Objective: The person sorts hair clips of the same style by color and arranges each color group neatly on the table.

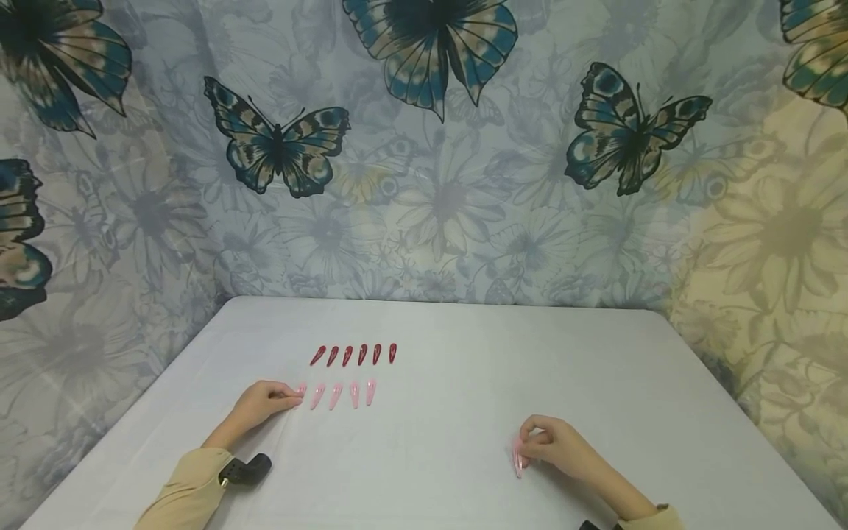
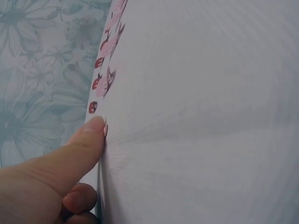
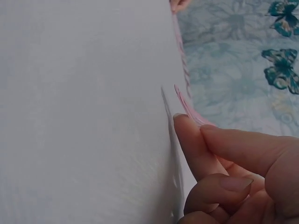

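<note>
Pink snap hair clips [image 1: 336, 397] lie side by side on the white tabletop, in a row left of centre. My left hand [image 1: 261, 403] pinches the clip at the left end [image 1: 302, 389] between thumb and fingertips, mostly covering it. In the left wrist view, the thumb [image 2: 77, 151] presses on that clip's edge. Well to the right, my right hand [image 1: 559, 445] holds another pink hair clip [image 1: 517, 458], its narrow end pointing down toward the table. The right wrist view has this clip [image 3: 189, 106] edge-on between thumb and index finger.
Behind the pink row, several dark red hair clips [image 1: 361, 355] form a second row. A white cloth covers the table [image 1: 450, 338]. Beyond its far edge hangs a curtain [image 1: 444, 250] printed with butterflies and flowers. A black device [image 1: 246, 470] is strapped at the left wrist.
</note>
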`<control>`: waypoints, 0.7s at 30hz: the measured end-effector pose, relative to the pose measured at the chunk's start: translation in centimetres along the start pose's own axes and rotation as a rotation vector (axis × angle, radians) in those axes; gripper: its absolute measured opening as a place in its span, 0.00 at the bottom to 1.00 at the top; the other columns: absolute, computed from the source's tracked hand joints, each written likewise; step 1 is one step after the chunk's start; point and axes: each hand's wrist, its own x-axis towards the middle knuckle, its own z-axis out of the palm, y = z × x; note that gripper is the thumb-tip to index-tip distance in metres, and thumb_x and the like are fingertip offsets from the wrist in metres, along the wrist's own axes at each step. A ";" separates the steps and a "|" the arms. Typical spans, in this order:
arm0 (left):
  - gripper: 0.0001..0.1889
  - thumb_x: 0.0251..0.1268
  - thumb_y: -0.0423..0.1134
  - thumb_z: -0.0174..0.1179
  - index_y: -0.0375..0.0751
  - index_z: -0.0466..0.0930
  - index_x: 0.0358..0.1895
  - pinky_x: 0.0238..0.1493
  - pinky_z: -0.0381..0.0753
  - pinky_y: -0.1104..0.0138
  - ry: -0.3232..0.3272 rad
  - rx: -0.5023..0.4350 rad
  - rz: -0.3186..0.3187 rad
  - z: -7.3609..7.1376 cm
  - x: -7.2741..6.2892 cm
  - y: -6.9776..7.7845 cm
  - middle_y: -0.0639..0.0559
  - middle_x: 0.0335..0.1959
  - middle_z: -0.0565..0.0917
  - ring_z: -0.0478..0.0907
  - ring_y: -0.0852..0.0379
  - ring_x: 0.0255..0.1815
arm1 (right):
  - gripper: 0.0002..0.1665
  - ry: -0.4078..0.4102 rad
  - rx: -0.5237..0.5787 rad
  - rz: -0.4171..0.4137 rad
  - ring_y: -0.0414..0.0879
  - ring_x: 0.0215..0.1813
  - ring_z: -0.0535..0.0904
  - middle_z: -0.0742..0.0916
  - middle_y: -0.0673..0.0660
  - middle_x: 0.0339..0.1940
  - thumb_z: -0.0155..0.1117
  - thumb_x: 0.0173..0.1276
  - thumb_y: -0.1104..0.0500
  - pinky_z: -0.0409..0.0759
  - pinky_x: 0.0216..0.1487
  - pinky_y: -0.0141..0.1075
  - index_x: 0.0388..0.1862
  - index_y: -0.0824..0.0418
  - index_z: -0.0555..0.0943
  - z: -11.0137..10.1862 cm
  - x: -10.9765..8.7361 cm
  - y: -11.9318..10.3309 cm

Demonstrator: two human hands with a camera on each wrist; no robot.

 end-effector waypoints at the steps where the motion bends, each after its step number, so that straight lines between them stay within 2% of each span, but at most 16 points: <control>1: 0.07 0.51 0.41 0.65 0.41 0.83 0.26 0.30 0.65 0.64 -0.001 0.002 0.000 0.0 0.0 0.0 0.55 0.22 0.77 0.65 0.58 0.24 | 0.08 -0.002 0.010 0.009 0.38 0.21 0.71 0.83 0.55 0.19 0.59 0.61 0.64 0.69 0.25 0.30 0.32 0.68 0.72 -0.1 0.0 0.0; 7: 0.07 0.51 0.41 0.65 0.41 0.83 0.26 0.30 0.65 0.64 0.000 0.004 -0.007 0.0 0.0 0.0 0.55 0.22 0.77 0.65 0.58 0.24 | 0.09 -0.017 0.058 0.054 0.39 0.20 0.72 0.83 0.58 0.20 0.61 0.59 0.65 0.66 0.24 0.30 0.33 0.69 0.72 -0.2 0.9 0.0; 15: 0.08 0.51 0.41 0.65 0.40 0.83 0.26 0.28 0.64 0.66 -0.011 -0.006 0.021 0.0 0.0 -0.2 0.56 0.19 0.76 0.64 0.60 0.22 | 0.09 0.024 0.062 0.094 0.47 0.28 0.76 0.83 0.61 0.22 0.60 0.58 0.65 0.69 0.34 0.37 0.36 0.68 0.72 -0.1 2.6 -0.7; 21: 0.07 0.51 0.41 0.65 0.41 0.83 0.26 0.28 0.64 0.66 0.000 0.005 0.013 0.1 0.1 -0.3 0.57 0.19 0.75 0.64 0.60 0.22 | 0.09 0.038 0.067 0.114 0.46 0.29 0.74 0.83 0.59 0.22 0.60 0.59 0.65 0.68 0.36 0.38 0.35 0.67 0.72 0.6 3.9 -1.0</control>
